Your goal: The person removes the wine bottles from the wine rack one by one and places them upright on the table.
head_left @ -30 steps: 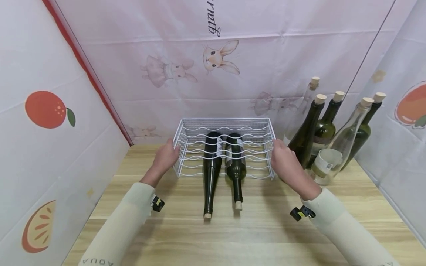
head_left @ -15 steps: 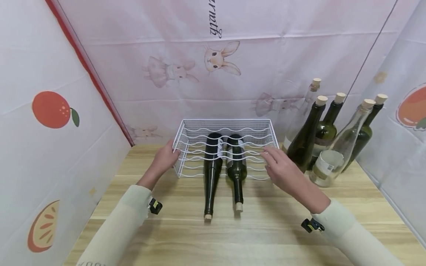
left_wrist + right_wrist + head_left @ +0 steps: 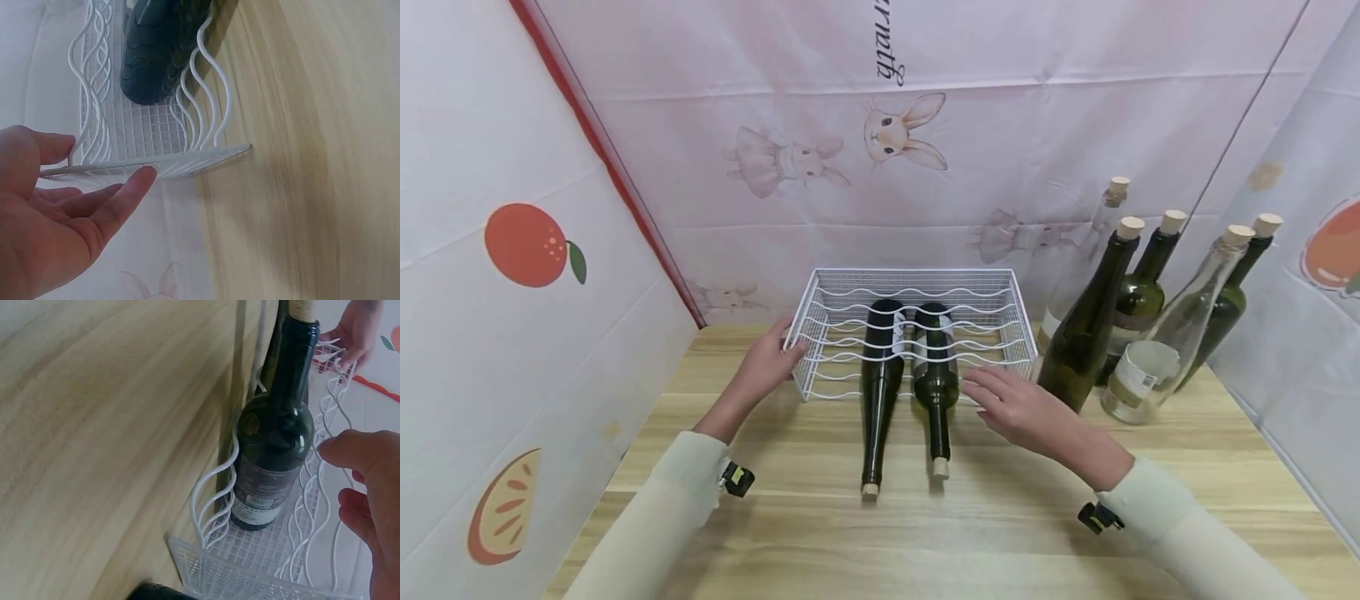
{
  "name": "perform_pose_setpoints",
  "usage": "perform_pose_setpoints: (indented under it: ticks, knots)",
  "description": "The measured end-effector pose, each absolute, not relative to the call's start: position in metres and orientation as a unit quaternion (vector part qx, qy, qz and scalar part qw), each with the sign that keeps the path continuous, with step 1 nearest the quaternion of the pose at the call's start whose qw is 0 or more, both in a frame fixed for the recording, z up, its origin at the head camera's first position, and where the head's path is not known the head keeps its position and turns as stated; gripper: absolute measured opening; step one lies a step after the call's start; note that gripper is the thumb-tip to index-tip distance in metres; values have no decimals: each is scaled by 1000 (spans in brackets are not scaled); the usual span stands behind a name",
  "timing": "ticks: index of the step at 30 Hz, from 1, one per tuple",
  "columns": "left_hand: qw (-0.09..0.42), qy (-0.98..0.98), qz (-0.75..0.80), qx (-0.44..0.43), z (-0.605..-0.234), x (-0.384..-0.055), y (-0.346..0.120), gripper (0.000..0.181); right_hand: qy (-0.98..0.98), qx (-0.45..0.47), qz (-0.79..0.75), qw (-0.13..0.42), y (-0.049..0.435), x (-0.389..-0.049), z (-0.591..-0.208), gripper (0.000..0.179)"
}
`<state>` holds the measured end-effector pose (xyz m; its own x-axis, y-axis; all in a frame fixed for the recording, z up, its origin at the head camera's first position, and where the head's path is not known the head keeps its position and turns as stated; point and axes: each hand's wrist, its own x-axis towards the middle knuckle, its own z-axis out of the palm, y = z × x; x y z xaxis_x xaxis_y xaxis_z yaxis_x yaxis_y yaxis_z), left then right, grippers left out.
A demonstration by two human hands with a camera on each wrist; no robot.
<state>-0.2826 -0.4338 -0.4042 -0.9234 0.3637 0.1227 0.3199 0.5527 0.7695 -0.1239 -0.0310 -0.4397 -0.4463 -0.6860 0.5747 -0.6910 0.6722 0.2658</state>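
A white wire wine rack (image 3: 917, 281) with wavy bars stands at the back of the table. My left hand (image 3: 763, 362) holds its left side panel, thumb inside and fingers outside in the left wrist view. Two dark corked wine bottles lie in the rack with necks toward me: a slender one (image 3: 882, 367) on the left and a broader green one (image 3: 936, 387) on the right. My right hand (image 3: 1026, 412) hovers in front of the rack's right half, fingers loosely extended beside the green bottle and holding nothing. The right wrist view shows that bottle's dark label (image 3: 262, 484).
Several corked bottles stand to the right of the rack, including a dark slender bottle (image 3: 1082, 333) close to its side and a clear bottle (image 3: 1183, 321) with a pale label. A printed curtain (image 3: 775, 83) hangs behind the wooden table (image 3: 925, 542).
My right hand has let go of the rack's right side and moved left and toward me, near the green bottle. My left hand stays on the rack's left side.
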Motion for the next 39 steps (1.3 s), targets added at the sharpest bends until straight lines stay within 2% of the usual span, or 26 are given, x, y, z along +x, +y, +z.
perform_pose_setpoints:
  ticks: [2, 11, 19, 22, 23, 26, 31, 35, 39]
  knots:
    - [23, 883, 427, 195, -404, -282, -435, 60, -851, 410, -4, 330, -34, -126, -442, 56]
    - [31, 896, 401, 188, -405, -277, -443, 67, -846, 421, -43, 324, -43, -138, -452, 66]
    - [27, 908, 372, 189, -404, -271, -451, 69, -831, 436, -104, 330, -53, -150, -458, 56]
    - [27, 910, 364, 196, -405, -270, -454, 70, -825, 438, -122, 336, -56, -154, -461, 36]
    - [29, 911, 362, 197, -405, -269, -456, 71, -825, 436, -127, 336, -56, -155, -461, 38]
    - [30, 915, 352, 196, -407, -269, -460, 71, -827, 428, -147, 333, -59, -158, -463, 63]
    - [38, 920, 344, 186, -407, -267, -465, 74, -833, 420, -168, 320, -62, -161, -465, 44]
    - [40, 917, 347, 193, -410, -266, -468, 73, -838, 413, -177, 310, -66, -165, -467, 58]
    - [37, 916, 345, 202, -413, -265, -470, 70, -843, 403, -189, 303, -71, -170, -468, 60]
